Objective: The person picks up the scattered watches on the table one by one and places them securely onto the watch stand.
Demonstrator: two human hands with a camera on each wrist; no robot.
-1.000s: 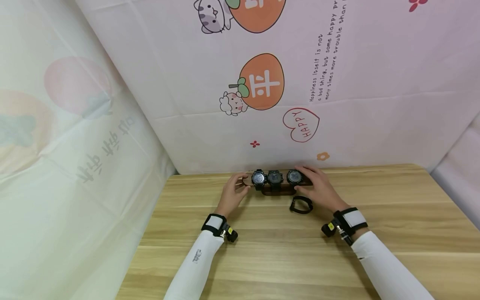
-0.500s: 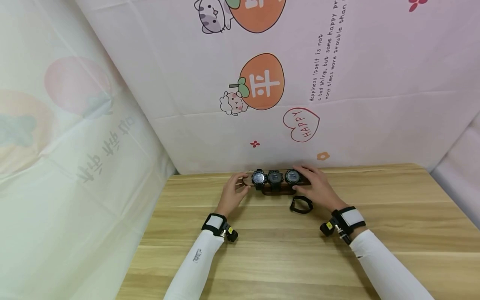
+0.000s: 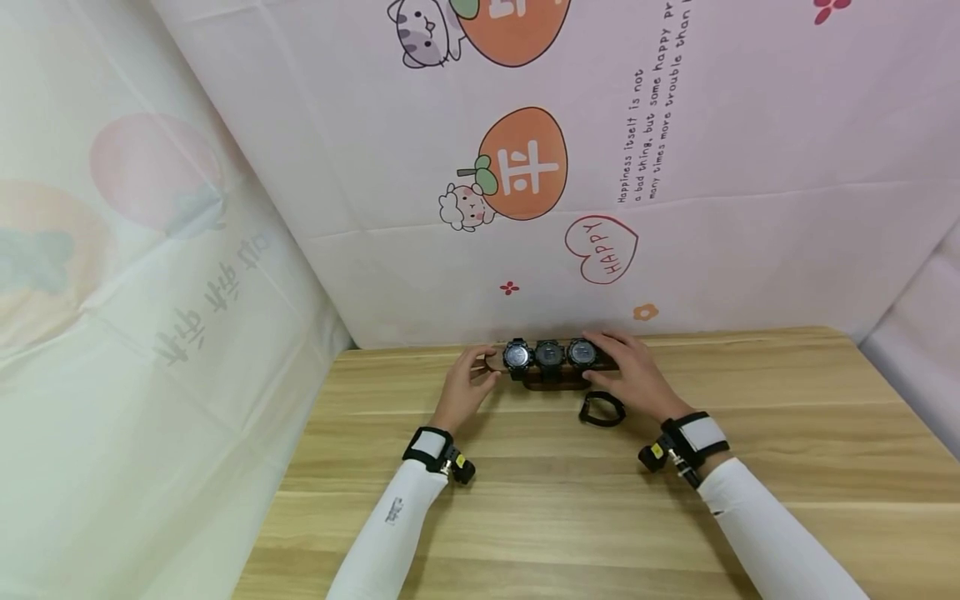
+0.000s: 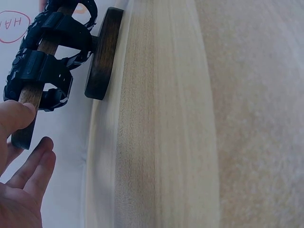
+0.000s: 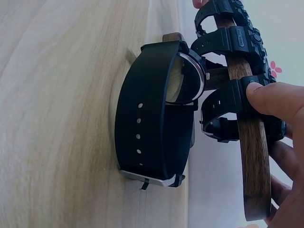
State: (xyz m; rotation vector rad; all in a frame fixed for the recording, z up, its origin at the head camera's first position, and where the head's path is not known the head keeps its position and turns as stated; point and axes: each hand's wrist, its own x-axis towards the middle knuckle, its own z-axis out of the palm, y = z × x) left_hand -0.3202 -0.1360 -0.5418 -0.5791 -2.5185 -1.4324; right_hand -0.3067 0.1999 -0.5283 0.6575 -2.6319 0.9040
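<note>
A dark wooden watch stand stands at the table's back edge, its bar carrying three black digital watches: a left watch, a middle watch and a right watch. With thumb and fingers, my left hand grips the bar's left end. My right hand holds the right watch, thumb on the strap's near side and fingers behind the bar, partly hidden. In the right wrist view, the bar's bare right end sticks out beyond that watch. The right watch sits close beside the middle one.
A buckled black watch rests on its side on the wooden table, in front of the stand's right part. Printed white cloth hangs directly behind the table, and another cloth hangs to the left.
My right hand has slid the right watch a little to the left along the bar, closer to the middle watch. The left hand stays on the bar's end.
</note>
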